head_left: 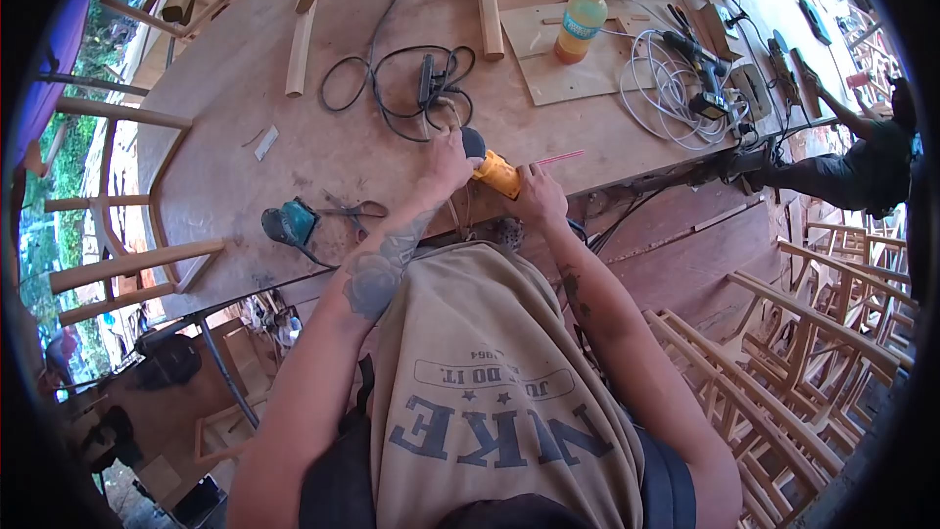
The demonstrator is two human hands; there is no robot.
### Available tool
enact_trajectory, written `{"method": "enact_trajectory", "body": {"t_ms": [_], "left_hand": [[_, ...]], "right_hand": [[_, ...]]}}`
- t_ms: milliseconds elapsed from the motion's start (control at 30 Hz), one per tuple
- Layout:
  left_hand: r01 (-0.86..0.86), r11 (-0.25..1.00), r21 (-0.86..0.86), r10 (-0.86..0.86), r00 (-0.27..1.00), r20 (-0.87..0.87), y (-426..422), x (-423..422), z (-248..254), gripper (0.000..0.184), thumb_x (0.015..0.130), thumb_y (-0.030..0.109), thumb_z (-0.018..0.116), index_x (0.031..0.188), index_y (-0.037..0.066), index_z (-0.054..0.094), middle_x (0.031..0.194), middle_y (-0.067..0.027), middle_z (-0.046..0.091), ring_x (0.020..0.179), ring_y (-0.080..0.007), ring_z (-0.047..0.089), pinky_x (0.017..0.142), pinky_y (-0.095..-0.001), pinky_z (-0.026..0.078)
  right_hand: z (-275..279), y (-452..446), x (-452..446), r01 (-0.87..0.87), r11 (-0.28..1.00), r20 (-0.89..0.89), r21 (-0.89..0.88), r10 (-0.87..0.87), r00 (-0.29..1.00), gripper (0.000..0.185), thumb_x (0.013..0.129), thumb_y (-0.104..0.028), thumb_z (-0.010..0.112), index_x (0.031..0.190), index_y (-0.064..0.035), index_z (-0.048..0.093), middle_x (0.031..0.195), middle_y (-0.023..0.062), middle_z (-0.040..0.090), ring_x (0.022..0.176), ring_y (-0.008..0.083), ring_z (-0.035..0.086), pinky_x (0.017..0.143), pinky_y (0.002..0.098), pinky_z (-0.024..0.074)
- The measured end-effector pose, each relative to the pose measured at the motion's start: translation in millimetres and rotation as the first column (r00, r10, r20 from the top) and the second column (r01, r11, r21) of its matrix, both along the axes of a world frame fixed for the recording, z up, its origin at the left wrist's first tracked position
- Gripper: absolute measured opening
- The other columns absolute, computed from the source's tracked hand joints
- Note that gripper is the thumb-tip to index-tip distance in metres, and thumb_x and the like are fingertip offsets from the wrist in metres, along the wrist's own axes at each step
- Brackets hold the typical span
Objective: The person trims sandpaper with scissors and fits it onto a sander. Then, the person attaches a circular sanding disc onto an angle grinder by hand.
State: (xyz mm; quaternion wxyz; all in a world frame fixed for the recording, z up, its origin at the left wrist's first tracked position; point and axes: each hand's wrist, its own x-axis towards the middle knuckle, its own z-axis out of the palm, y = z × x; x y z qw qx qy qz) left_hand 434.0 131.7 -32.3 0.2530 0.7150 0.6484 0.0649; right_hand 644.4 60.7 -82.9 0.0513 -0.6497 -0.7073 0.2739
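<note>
A yellow power sander (499,176) with a round black pad (473,144) is held between my two hands, close to the table edge in front of my body. My right hand (540,198) is closed around its yellow body. On the other side, my left hand (450,162) grips at the black pad, its fingertips partly hidden. Just beyond my left hand lies a dark cable with a black plug block (428,80). A thin red stick (563,157) shows beside my right hand. Left of my forearm are a teal power sander (291,225) and a pair of scissors (354,210).
On the wooden table (255,98) stand a bottle of yellow liquid (582,24), a coiled white cable (654,88) and a cordless drill (697,57). Wooden chair legs (299,54) reach in at the back. More wooden frames (783,333) fill the right. A co-worker (862,157) is at far right.
</note>
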Motion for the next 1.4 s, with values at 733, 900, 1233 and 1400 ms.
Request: {"method": "enact_trajectory", "body": {"t_ms": [733,900,1233,1400], "left_hand": [[-0.404,0.903,-0.148,0.388,0.614,0.688,1.5,-41.9,-81.3,0.047,0.099,0.035,0.079,0.13,0.001,0.074,0.118,-0.0124,0.079,0.109,-0.0176,0.074,0.094,-0.031,0.058],[-0.245,0.964,-0.108,0.264,0.807,0.528,27.2,-46.3,-60.4,0.031,0.098,0.027,0.079,0.12,0.006,0.08,0.106,-0.01,0.081,0.097,-0.018,0.077,0.087,-0.032,0.059],[0.085,0.996,0.024,-0.088,0.951,0.297,52.8,-46.4,-20.1,0.019,0.09,0.018,0.08,0.105,0.007,0.081,0.096,-0.0124,0.08,0.087,-0.0257,0.079,0.081,-0.0354,0.061],[0.215,0.975,0.052,-0.221,0.957,0.186,65.9,-38.6,-2.1,0.015,0.086,0.014,0.081,0.098,0.006,0.083,0.096,-0.0147,0.079,0.089,-0.0304,0.078,0.083,-0.0391,0.061]], "right_hand": [[-5.1,-6.9,3.6,0.024,0.997,-0.019,0.071,-0.023,1.0,0.055,0.082,-0.045,0.078,0.123,-0.0096,0.066,0.117,0.0142,0.067,0.114,0.0347,0.068,0.094,0.0485,0.0585],[-8.0,-4.3,3.9,0.034,0.998,-0.028,0.046,-0.033,0.999,0.056,0.082,-0.045,0.078,0.123,-0.0096,0.065,0.117,0.0141,0.067,0.115,0.0343,0.068,0.094,0.0485,0.0584],[-7.1,-4.0,3.8,0.021,0.999,-0.01,0.043,-0.02,1.0,0.056,0.082,-0.044,0.078,0.124,-0.0093,0.065,0.117,0.0146,0.067,0.118,0.0338,0.066,0.096,0.0472,0.0581],[-12.3,-5.3,3.9,0.022,0.998,-0.017,0.056,-0.021,1.0,0.056,0.081,-0.044,0.079,0.124,-0.0097,0.065,0.117,0.014,0.066,0.118,0.0331,0.066,0.096,0.047,0.0583]]}}
